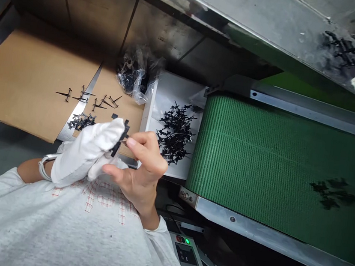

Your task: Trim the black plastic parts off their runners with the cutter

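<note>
My left hand [86, 152], in a white glove, is closed around a small black plastic part [119, 139] held in front of my chest. My bare right hand [141, 167] pinches the same part from the right with thumb and forefinger. Just beyond my hands, a pile of black plastic sprue pieces [175, 133] lies on a white tray [169, 93]. A few separated black pieces [86, 98] and a small heap [81, 121] lie on brown cardboard [25, 80] to the left.
A green conveyor belt [258, 160] fills the right side, with a black sprue piece [332, 193] riding on it. A clear plastic bag of black parts [135, 76] sits behind the cardboard. A control box with a green light [186, 250] is below the conveyor.
</note>
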The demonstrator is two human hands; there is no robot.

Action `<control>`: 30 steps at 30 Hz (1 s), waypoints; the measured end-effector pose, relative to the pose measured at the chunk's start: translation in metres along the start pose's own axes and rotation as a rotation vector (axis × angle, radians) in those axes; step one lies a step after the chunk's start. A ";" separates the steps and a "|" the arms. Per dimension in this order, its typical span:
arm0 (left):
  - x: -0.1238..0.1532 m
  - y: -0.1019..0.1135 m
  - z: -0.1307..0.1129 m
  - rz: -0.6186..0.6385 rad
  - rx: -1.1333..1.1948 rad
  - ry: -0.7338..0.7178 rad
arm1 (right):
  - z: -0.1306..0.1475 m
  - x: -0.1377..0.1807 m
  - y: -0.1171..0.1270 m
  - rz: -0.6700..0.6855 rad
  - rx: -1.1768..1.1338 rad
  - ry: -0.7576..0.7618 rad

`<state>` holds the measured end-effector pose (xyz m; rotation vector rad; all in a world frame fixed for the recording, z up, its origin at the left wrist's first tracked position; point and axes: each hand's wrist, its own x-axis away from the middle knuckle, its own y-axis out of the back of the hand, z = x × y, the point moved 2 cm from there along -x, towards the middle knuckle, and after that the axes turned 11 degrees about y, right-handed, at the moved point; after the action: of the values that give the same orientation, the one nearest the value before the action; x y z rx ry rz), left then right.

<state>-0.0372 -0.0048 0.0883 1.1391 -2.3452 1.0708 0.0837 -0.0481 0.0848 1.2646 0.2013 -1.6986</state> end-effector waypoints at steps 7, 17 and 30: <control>0.000 -0.006 -0.004 0.041 -0.034 0.025 | -0.001 0.000 -0.003 -0.044 0.078 0.034; 0.001 -0.009 -0.006 0.044 -0.071 -0.006 | 0.000 0.003 -0.009 -0.151 0.236 0.096; 0.003 -0.010 -0.004 0.072 0.023 0.021 | 0.000 0.002 -0.011 -0.206 0.232 0.139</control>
<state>-0.0318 -0.0072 0.0972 1.0536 -2.3795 1.1315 0.0757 -0.0437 0.0789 1.5812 0.2284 -1.8507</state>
